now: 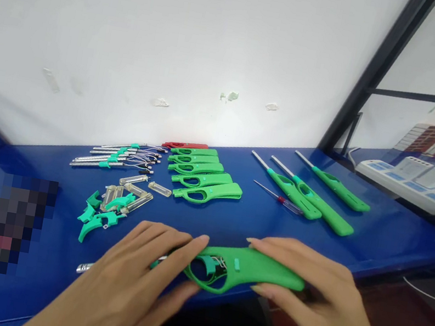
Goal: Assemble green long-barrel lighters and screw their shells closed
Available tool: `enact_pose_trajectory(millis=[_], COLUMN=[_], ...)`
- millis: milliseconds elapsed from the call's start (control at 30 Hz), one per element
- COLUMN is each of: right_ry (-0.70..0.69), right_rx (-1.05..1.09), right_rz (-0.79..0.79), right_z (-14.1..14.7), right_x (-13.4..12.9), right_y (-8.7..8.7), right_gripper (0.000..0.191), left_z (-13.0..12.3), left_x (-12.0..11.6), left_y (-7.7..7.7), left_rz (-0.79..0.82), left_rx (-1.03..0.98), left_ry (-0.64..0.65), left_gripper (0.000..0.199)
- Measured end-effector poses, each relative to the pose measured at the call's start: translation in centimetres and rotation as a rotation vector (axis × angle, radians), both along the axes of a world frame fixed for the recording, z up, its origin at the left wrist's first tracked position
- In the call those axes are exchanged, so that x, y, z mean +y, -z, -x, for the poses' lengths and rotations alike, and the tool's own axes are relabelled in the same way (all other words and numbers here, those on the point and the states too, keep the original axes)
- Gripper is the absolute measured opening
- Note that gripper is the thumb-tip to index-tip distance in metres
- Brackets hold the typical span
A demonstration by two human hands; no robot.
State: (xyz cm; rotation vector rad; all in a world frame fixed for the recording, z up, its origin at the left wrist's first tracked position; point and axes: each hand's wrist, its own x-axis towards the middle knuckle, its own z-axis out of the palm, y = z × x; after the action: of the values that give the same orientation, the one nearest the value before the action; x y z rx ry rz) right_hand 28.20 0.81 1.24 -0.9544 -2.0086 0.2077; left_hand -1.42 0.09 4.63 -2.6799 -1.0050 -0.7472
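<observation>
A green long-nosed gas lighter [256, 267] lies across both my hands at the table's front edge. My left hand [140, 278] is closed around its nozzle end, and the metal tip sticks out on the far side of the fingers. My right hand [313, 290] pinches the handle end between thumb and fingers. Through the oval opening, a teal trigger [208, 265] and thin wires show. Beyond my left hand lie loose teal triggers [92, 226] and clear fuel tanks [138, 202]. Whatever part of the nozzle sits under my left fingers is hidden.
Metal nozzles with wires [107, 161] lie at the back left. Next to them is a row of green handle shells [213, 190] and a red shell [187, 145]. A screwdriver [280, 199] and several lighters with nozzles [324, 209] lie right. A power strip [418, 183] stands farther right.
</observation>
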Motion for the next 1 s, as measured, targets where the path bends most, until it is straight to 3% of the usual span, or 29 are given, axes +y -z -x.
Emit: enact_pose_trajectory(millis=[200, 533, 1000], right_ry=[-0.041, -0.043, -0.026], right_rx=[-0.042, -0.172, -0.264], right_rz=[0.087, 0.111, 0.112], right_z=[-0.4, 0.2, 0.6], right_x=[1.0, 1.2, 1.2], right_y=[0.4, 1.6, 1.8], right_gripper=[0.035, 0.036, 0.036], left_z=[1.5, 1.9, 2.2], left_x=[0.6, 0.8, 0.9], left_y=[-0.3, 2.0, 2.0], left_rz=[0.089, 0.190, 0.205], left_rx=[-0.037, 0.020, 0.095], left_ry=[0.013, -0.108, -0.113], left_gripper=[0.027, 0.030, 0.032])
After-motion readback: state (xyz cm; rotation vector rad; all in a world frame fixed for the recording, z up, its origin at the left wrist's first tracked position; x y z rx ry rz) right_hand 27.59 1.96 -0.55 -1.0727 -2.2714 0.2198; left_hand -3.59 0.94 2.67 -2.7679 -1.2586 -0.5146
